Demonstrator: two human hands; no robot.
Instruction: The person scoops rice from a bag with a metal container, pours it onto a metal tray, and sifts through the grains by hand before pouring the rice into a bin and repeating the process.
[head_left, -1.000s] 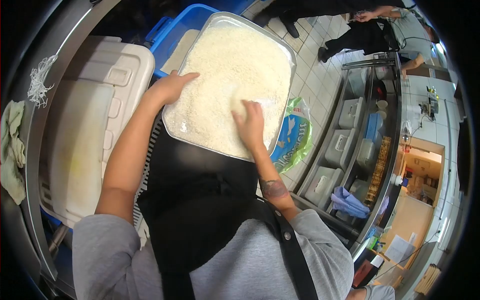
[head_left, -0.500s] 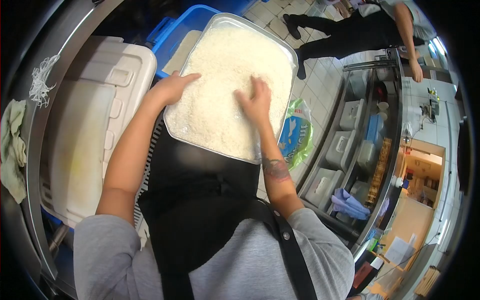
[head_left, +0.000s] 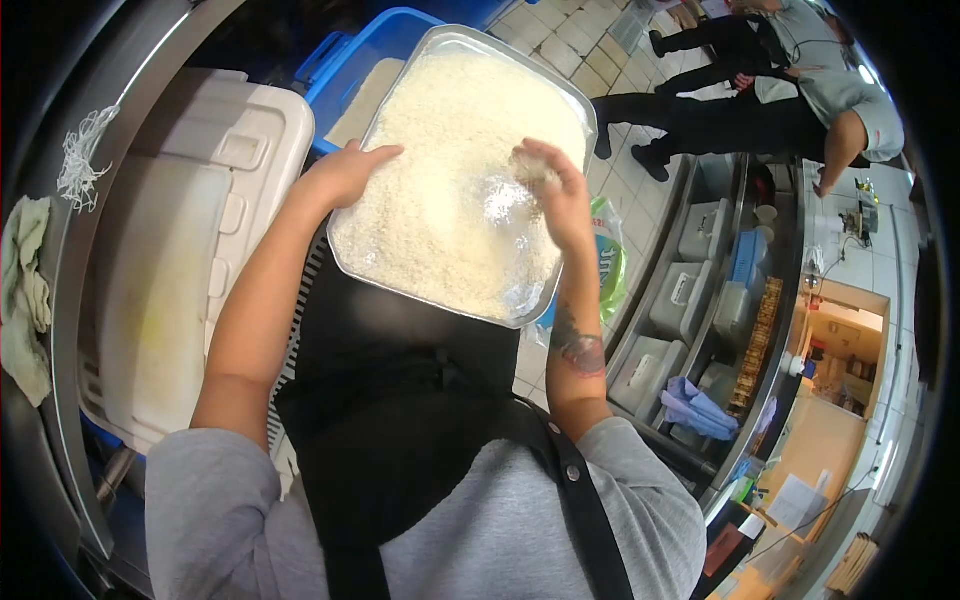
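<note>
We're seeing the left hand (head_left: 345,180) gripping the left edge of the metal tray (head_left: 510,208), thumb over the rim, other fingers hidden. The tray is lying beyond the black apron (head_left: 415,345), carrying rice-like white grains (head_left: 430,135). The right hand (head_left: 562,205) is curling half open beside a bared patch; grains are showing at its fingers, but blur is keeping us from telling its hold.

Looking at a shallow metal tray (head_left: 525,290), mostly covered in white grain (head_left: 450,170), with a shiny bare patch toward the right. Also got a pale bin lid (head_left: 275,118) with a whitish board (head_left: 150,310) lying flat on it, kinda yellow in the middle. Down on the tiled floor (head_left: 625,170), a blue-and-green bag (head_left: 613,285), partly out of sight.
</note>
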